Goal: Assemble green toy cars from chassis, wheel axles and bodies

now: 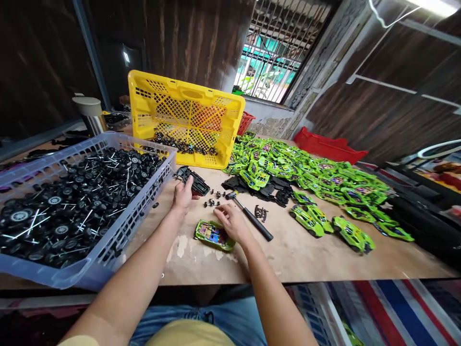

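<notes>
My left hand (183,196) is closed around a black plastic toy car chassis (192,180), held up beside the clear basket. My right hand (233,222) hovers over the right end of a green toy car body (212,234), which lies upside down with its colourful inside showing. Its fingers stretch out loosely towards several small black wheel pieces (212,203); nothing shows in them. To the right of these lies a hammer (255,222) with a black handle. Small dark brown plastic parts (260,213) sit next to the hammer.
A clear plastic basket (144,202) full of black wheels and metal axles stands left. Behind is a tipped yellow crate (187,91) with more small parts. Green car bodies (288,166) are heaped right, near black chassis (277,192), assembled cars (353,233) and a red crate (327,146).
</notes>
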`<act>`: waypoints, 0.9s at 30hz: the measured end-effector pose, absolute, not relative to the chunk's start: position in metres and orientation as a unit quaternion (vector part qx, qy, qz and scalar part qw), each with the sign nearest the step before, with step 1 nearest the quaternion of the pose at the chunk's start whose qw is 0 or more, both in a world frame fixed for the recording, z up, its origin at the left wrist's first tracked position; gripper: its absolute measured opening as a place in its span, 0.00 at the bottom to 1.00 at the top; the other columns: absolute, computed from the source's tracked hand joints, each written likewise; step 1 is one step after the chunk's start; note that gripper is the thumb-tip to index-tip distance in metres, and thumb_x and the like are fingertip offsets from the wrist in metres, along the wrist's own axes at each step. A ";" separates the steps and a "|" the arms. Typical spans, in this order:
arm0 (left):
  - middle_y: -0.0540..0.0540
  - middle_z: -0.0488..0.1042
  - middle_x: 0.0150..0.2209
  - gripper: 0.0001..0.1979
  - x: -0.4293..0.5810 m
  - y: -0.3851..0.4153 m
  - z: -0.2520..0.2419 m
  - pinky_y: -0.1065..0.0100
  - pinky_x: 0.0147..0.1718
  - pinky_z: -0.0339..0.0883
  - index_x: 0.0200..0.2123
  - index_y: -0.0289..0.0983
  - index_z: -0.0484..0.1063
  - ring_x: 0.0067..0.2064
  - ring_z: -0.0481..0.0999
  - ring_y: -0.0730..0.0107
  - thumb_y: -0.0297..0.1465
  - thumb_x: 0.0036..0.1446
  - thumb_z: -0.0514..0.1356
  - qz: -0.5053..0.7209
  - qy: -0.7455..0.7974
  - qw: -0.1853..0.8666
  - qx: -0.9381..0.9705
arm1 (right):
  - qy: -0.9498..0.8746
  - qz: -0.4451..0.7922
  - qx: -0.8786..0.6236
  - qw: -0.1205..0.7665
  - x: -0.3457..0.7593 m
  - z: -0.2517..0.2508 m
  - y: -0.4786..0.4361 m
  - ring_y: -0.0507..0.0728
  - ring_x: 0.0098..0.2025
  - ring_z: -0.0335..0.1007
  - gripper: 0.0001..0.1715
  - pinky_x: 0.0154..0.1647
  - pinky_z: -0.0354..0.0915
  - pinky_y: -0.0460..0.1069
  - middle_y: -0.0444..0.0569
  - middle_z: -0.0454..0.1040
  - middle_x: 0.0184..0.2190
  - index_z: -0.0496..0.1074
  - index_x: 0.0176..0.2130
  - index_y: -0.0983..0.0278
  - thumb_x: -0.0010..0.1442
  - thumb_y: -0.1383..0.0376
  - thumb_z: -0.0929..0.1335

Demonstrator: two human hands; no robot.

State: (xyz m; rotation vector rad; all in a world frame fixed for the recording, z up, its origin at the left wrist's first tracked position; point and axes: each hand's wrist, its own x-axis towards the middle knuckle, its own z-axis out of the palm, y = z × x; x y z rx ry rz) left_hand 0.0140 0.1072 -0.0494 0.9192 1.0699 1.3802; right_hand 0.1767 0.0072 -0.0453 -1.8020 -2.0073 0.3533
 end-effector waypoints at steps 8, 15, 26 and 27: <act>0.49 0.72 0.21 0.18 0.010 0.107 -0.052 0.72 0.16 0.63 0.26 0.38 0.66 0.19 0.74 0.68 0.46 0.58 0.57 0.534 0.518 0.452 0.492 | -0.677 0.090 -0.717 0.140 0.173 -0.045 0.071 0.57 0.38 0.71 0.12 0.38 0.63 0.49 0.54 0.71 0.39 0.77 0.36 0.65 0.58 0.58 0.70; 0.48 0.69 0.20 0.16 0.013 0.103 -0.049 0.71 0.22 0.59 0.22 0.39 0.62 0.24 0.74 0.66 0.39 0.59 0.56 0.513 0.561 0.347 0.550 | -0.692 0.087 -0.704 0.135 0.177 -0.042 0.069 0.59 0.43 0.71 0.14 0.42 0.63 0.49 0.55 0.73 0.41 0.78 0.37 0.64 0.60 0.57 0.68; 0.46 0.74 0.22 0.19 0.024 0.104 -0.062 0.70 0.18 0.63 0.25 0.38 0.67 0.20 0.75 0.65 0.47 0.58 0.55 0.518 0.539 0.396 0.534 | -0.694 0.086 -0.633 0.331 0.181 -0.050 0.070 0.53 0.35 0.71 0.16 0.38 0.65 0.46 0.50 0.75 0.37 0.71 0.44 0.65 0.69 0.58 0.60; 0.47 0.74 0.22 0.20 0.026 0.103 -0.064 0.70 0.17 0.64 0.26 0.38 0.67 0.20 0.75 0.65 0.49 0.57 0.54 0.520 0.534 0.407 0.528 | -0.703 0.079 -0.608 0.360 0.179 -0.051 0.070 0.53 0.36 0.70 0.15 0.38 0.65 0.47 0.50 0.75 0.37 0.71 0.42 0.65 0.69 0.58 0.61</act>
